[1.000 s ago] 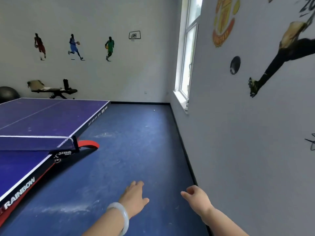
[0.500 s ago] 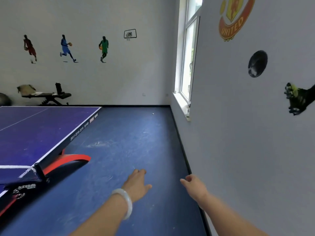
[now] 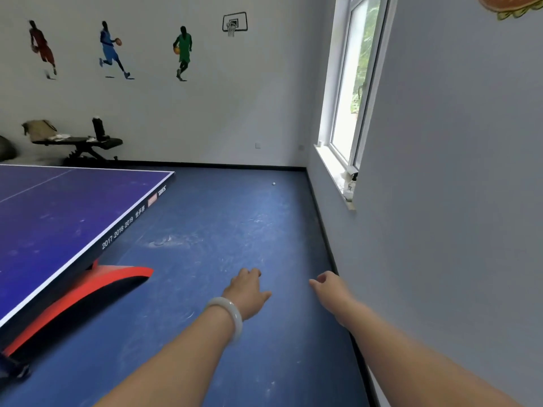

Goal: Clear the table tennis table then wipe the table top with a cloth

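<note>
The table tennis table (image 3: pixel 58 218) filled the left of the view. Its purple top was scuffed with pale marks and crossed by a thin white line, and its dark side edge carried the years 2017-2018-2019. A red curved base (image 3: pixel 97 286) showed beneath its near edge. The blue floor (image 3: pixel 223 230) was streaked with whitish dust, and a small white ball (image 3: pixel 273 183) lay on it near the far wall, below the window (image 3: pixel 349 92).

Against that far wall stood a black weight bench (image 3: pixel 85 142) with a tan bag (image 3: pixel 39 129) and a dark bottle (image 3: pixel 98 127) on it. Above were three basketball player decals and a hoop decal (image 3: pixel 234 22).

The left hand (image 3: pixel 245 292), with a pale bangle (image 3: pixel 227 317) on its wrist, and the right hand (image 3: pixel 330 289) reached forward over the floor. Both had loosely curled fingers and held nothing, and both were well apart from the table.

Compared with half a second before, the net and its post had dropped out of view at the lower left. The table corner and the bench looked closer. On the right wall the dark ball decal and the boot had gone from view, and only the lower edge of the crest decal (image 3: pixel 511 5) remained. Both hands were empty as before.
</note>
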Available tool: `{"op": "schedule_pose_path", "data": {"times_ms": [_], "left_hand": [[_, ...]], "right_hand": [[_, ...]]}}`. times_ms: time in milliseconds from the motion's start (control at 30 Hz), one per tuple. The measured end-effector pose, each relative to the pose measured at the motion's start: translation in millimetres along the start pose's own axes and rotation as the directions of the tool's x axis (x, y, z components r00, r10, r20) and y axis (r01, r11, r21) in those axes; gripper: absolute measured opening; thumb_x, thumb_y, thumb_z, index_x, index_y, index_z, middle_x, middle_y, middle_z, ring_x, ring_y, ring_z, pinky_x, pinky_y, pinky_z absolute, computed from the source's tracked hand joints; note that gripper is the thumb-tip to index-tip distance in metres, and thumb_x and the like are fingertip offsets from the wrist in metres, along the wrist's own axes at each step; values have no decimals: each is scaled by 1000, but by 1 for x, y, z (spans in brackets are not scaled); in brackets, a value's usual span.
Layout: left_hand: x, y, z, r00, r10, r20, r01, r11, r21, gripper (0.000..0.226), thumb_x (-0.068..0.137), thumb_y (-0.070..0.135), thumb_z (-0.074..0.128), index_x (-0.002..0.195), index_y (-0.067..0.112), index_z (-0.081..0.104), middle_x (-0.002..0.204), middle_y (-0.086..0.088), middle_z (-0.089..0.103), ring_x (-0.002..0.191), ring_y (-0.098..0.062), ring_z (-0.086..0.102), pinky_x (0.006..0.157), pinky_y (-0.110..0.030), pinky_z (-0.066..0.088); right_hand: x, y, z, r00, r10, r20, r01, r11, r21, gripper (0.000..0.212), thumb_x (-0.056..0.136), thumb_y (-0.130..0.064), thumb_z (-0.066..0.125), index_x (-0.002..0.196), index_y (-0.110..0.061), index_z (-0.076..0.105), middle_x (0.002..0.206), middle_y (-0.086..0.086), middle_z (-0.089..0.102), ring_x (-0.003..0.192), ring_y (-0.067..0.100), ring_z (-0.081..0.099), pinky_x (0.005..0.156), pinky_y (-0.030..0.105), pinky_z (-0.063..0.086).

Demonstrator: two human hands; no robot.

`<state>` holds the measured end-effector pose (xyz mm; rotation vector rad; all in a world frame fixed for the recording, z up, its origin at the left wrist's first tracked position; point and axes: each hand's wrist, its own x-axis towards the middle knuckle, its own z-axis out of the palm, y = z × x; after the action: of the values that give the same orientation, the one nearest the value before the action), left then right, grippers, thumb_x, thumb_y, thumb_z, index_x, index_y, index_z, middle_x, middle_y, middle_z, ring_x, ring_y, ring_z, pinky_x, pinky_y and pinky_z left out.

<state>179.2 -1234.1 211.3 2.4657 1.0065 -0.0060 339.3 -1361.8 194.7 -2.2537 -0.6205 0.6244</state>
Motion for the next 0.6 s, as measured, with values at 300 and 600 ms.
{"op": "schedule_pose_path", "data": {"times_ms": [300, 600], "left_hand": [[194, -54, -54, 997, 18, 79, -19, 1000, 1, 54, 99, 39, 52, 142, 10, 38, 143, -11, 47, 130, -27, 47, 106, -40, 40], [393, -45, -60, 982, 62, 177, -74, 995, 67, 49, 101, 38, 48, 139, 8, 41, 139, -9, 49, 123, -26, 51, 97, -34, 43]], "right_hand": [[157, -93, 31, 999, 38, -14, -39, 999, -20, 42, 101, -33, 51, 134, -6, 50, 132, 9, 54, 115, 23, 54, 84, 28, 41], [347, -114, 16, 994, 92, -51, -96, 993, -74, 44, 101, -31, 51, 122, 7, 57, 123, 23, 62, 114, 36, 59, 95, 43, 47]]}}
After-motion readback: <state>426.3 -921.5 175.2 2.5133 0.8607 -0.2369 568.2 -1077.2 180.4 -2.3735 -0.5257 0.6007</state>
